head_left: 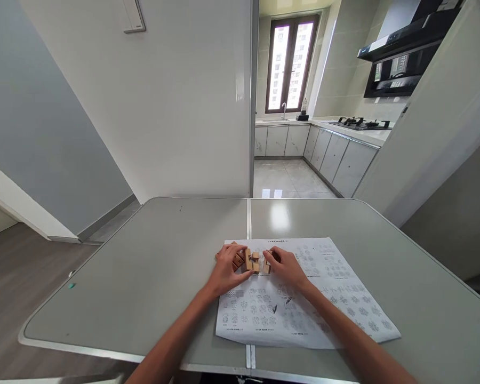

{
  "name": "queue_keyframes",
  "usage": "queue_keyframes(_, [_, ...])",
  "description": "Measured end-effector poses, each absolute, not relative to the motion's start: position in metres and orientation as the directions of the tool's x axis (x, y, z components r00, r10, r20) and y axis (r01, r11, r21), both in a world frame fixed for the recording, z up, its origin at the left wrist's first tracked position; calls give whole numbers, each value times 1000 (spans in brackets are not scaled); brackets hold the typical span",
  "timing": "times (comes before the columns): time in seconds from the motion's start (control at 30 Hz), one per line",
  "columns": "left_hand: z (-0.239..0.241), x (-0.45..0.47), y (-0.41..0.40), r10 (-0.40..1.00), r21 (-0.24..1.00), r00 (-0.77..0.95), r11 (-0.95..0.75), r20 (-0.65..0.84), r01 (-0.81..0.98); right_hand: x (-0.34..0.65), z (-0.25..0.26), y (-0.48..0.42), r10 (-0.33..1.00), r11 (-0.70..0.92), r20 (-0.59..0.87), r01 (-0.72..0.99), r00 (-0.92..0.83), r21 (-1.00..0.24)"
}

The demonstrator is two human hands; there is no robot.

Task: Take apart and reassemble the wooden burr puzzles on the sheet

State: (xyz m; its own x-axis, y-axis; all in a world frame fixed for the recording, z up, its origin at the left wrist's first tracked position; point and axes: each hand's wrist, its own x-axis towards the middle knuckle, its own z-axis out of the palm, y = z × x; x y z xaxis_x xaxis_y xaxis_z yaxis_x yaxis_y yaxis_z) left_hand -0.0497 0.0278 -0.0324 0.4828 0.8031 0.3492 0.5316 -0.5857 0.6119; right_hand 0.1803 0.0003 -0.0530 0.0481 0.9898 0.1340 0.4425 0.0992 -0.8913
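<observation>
A small cluster of wooden puzzle blocks (253, 261) sits on a printed instruction sheet (304, 309) on a grey folding table (144, 277). My left hand (228, 269) pinches the left side of the cluster with thumb and fingers. My right hand (286, 266) grips the right side, fingers curled around a block. Another wooden piece (235, 260) lies just under my left fingers at the sheet's left edge. Both forearms reach in from the bottom of the view.
The sheet shows several small diagrams and overhangs the table's centre seam (248, 218). Beyond the table stand a white wall (176, 106) and a doorway into a kitchen with cabinets (336, 154), a hob and a window. Wooden floor lies at left.
</observation>
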Motion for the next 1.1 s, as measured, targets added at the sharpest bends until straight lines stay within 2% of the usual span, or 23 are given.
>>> queue_keyframes(0.1, [-36,-50,28,781,600,529,-608,333,520,179,-58,2,988,121,152,518,18,-847])
queue_keyframes(0.4, [-44,-50,31,787,609,538,-593,301,527,174,-65,1,990,81,135,583,49,-808])
queue_keyframes(0.63, [-52,-51,35,798,536,521,-594,301,600,171,-65,0,988,98,152,619,35,-779])
queue_keyframes(0.8, [-55,-51,36,812,468,478,-584,335,664,171,-62,-4,975,153,219,629,27,-762])
queue_keyframes(1.1, [-51,-52,34,824,452,463,-566,326,689,163,-61,-12,953,255,289,768,-96,-588])
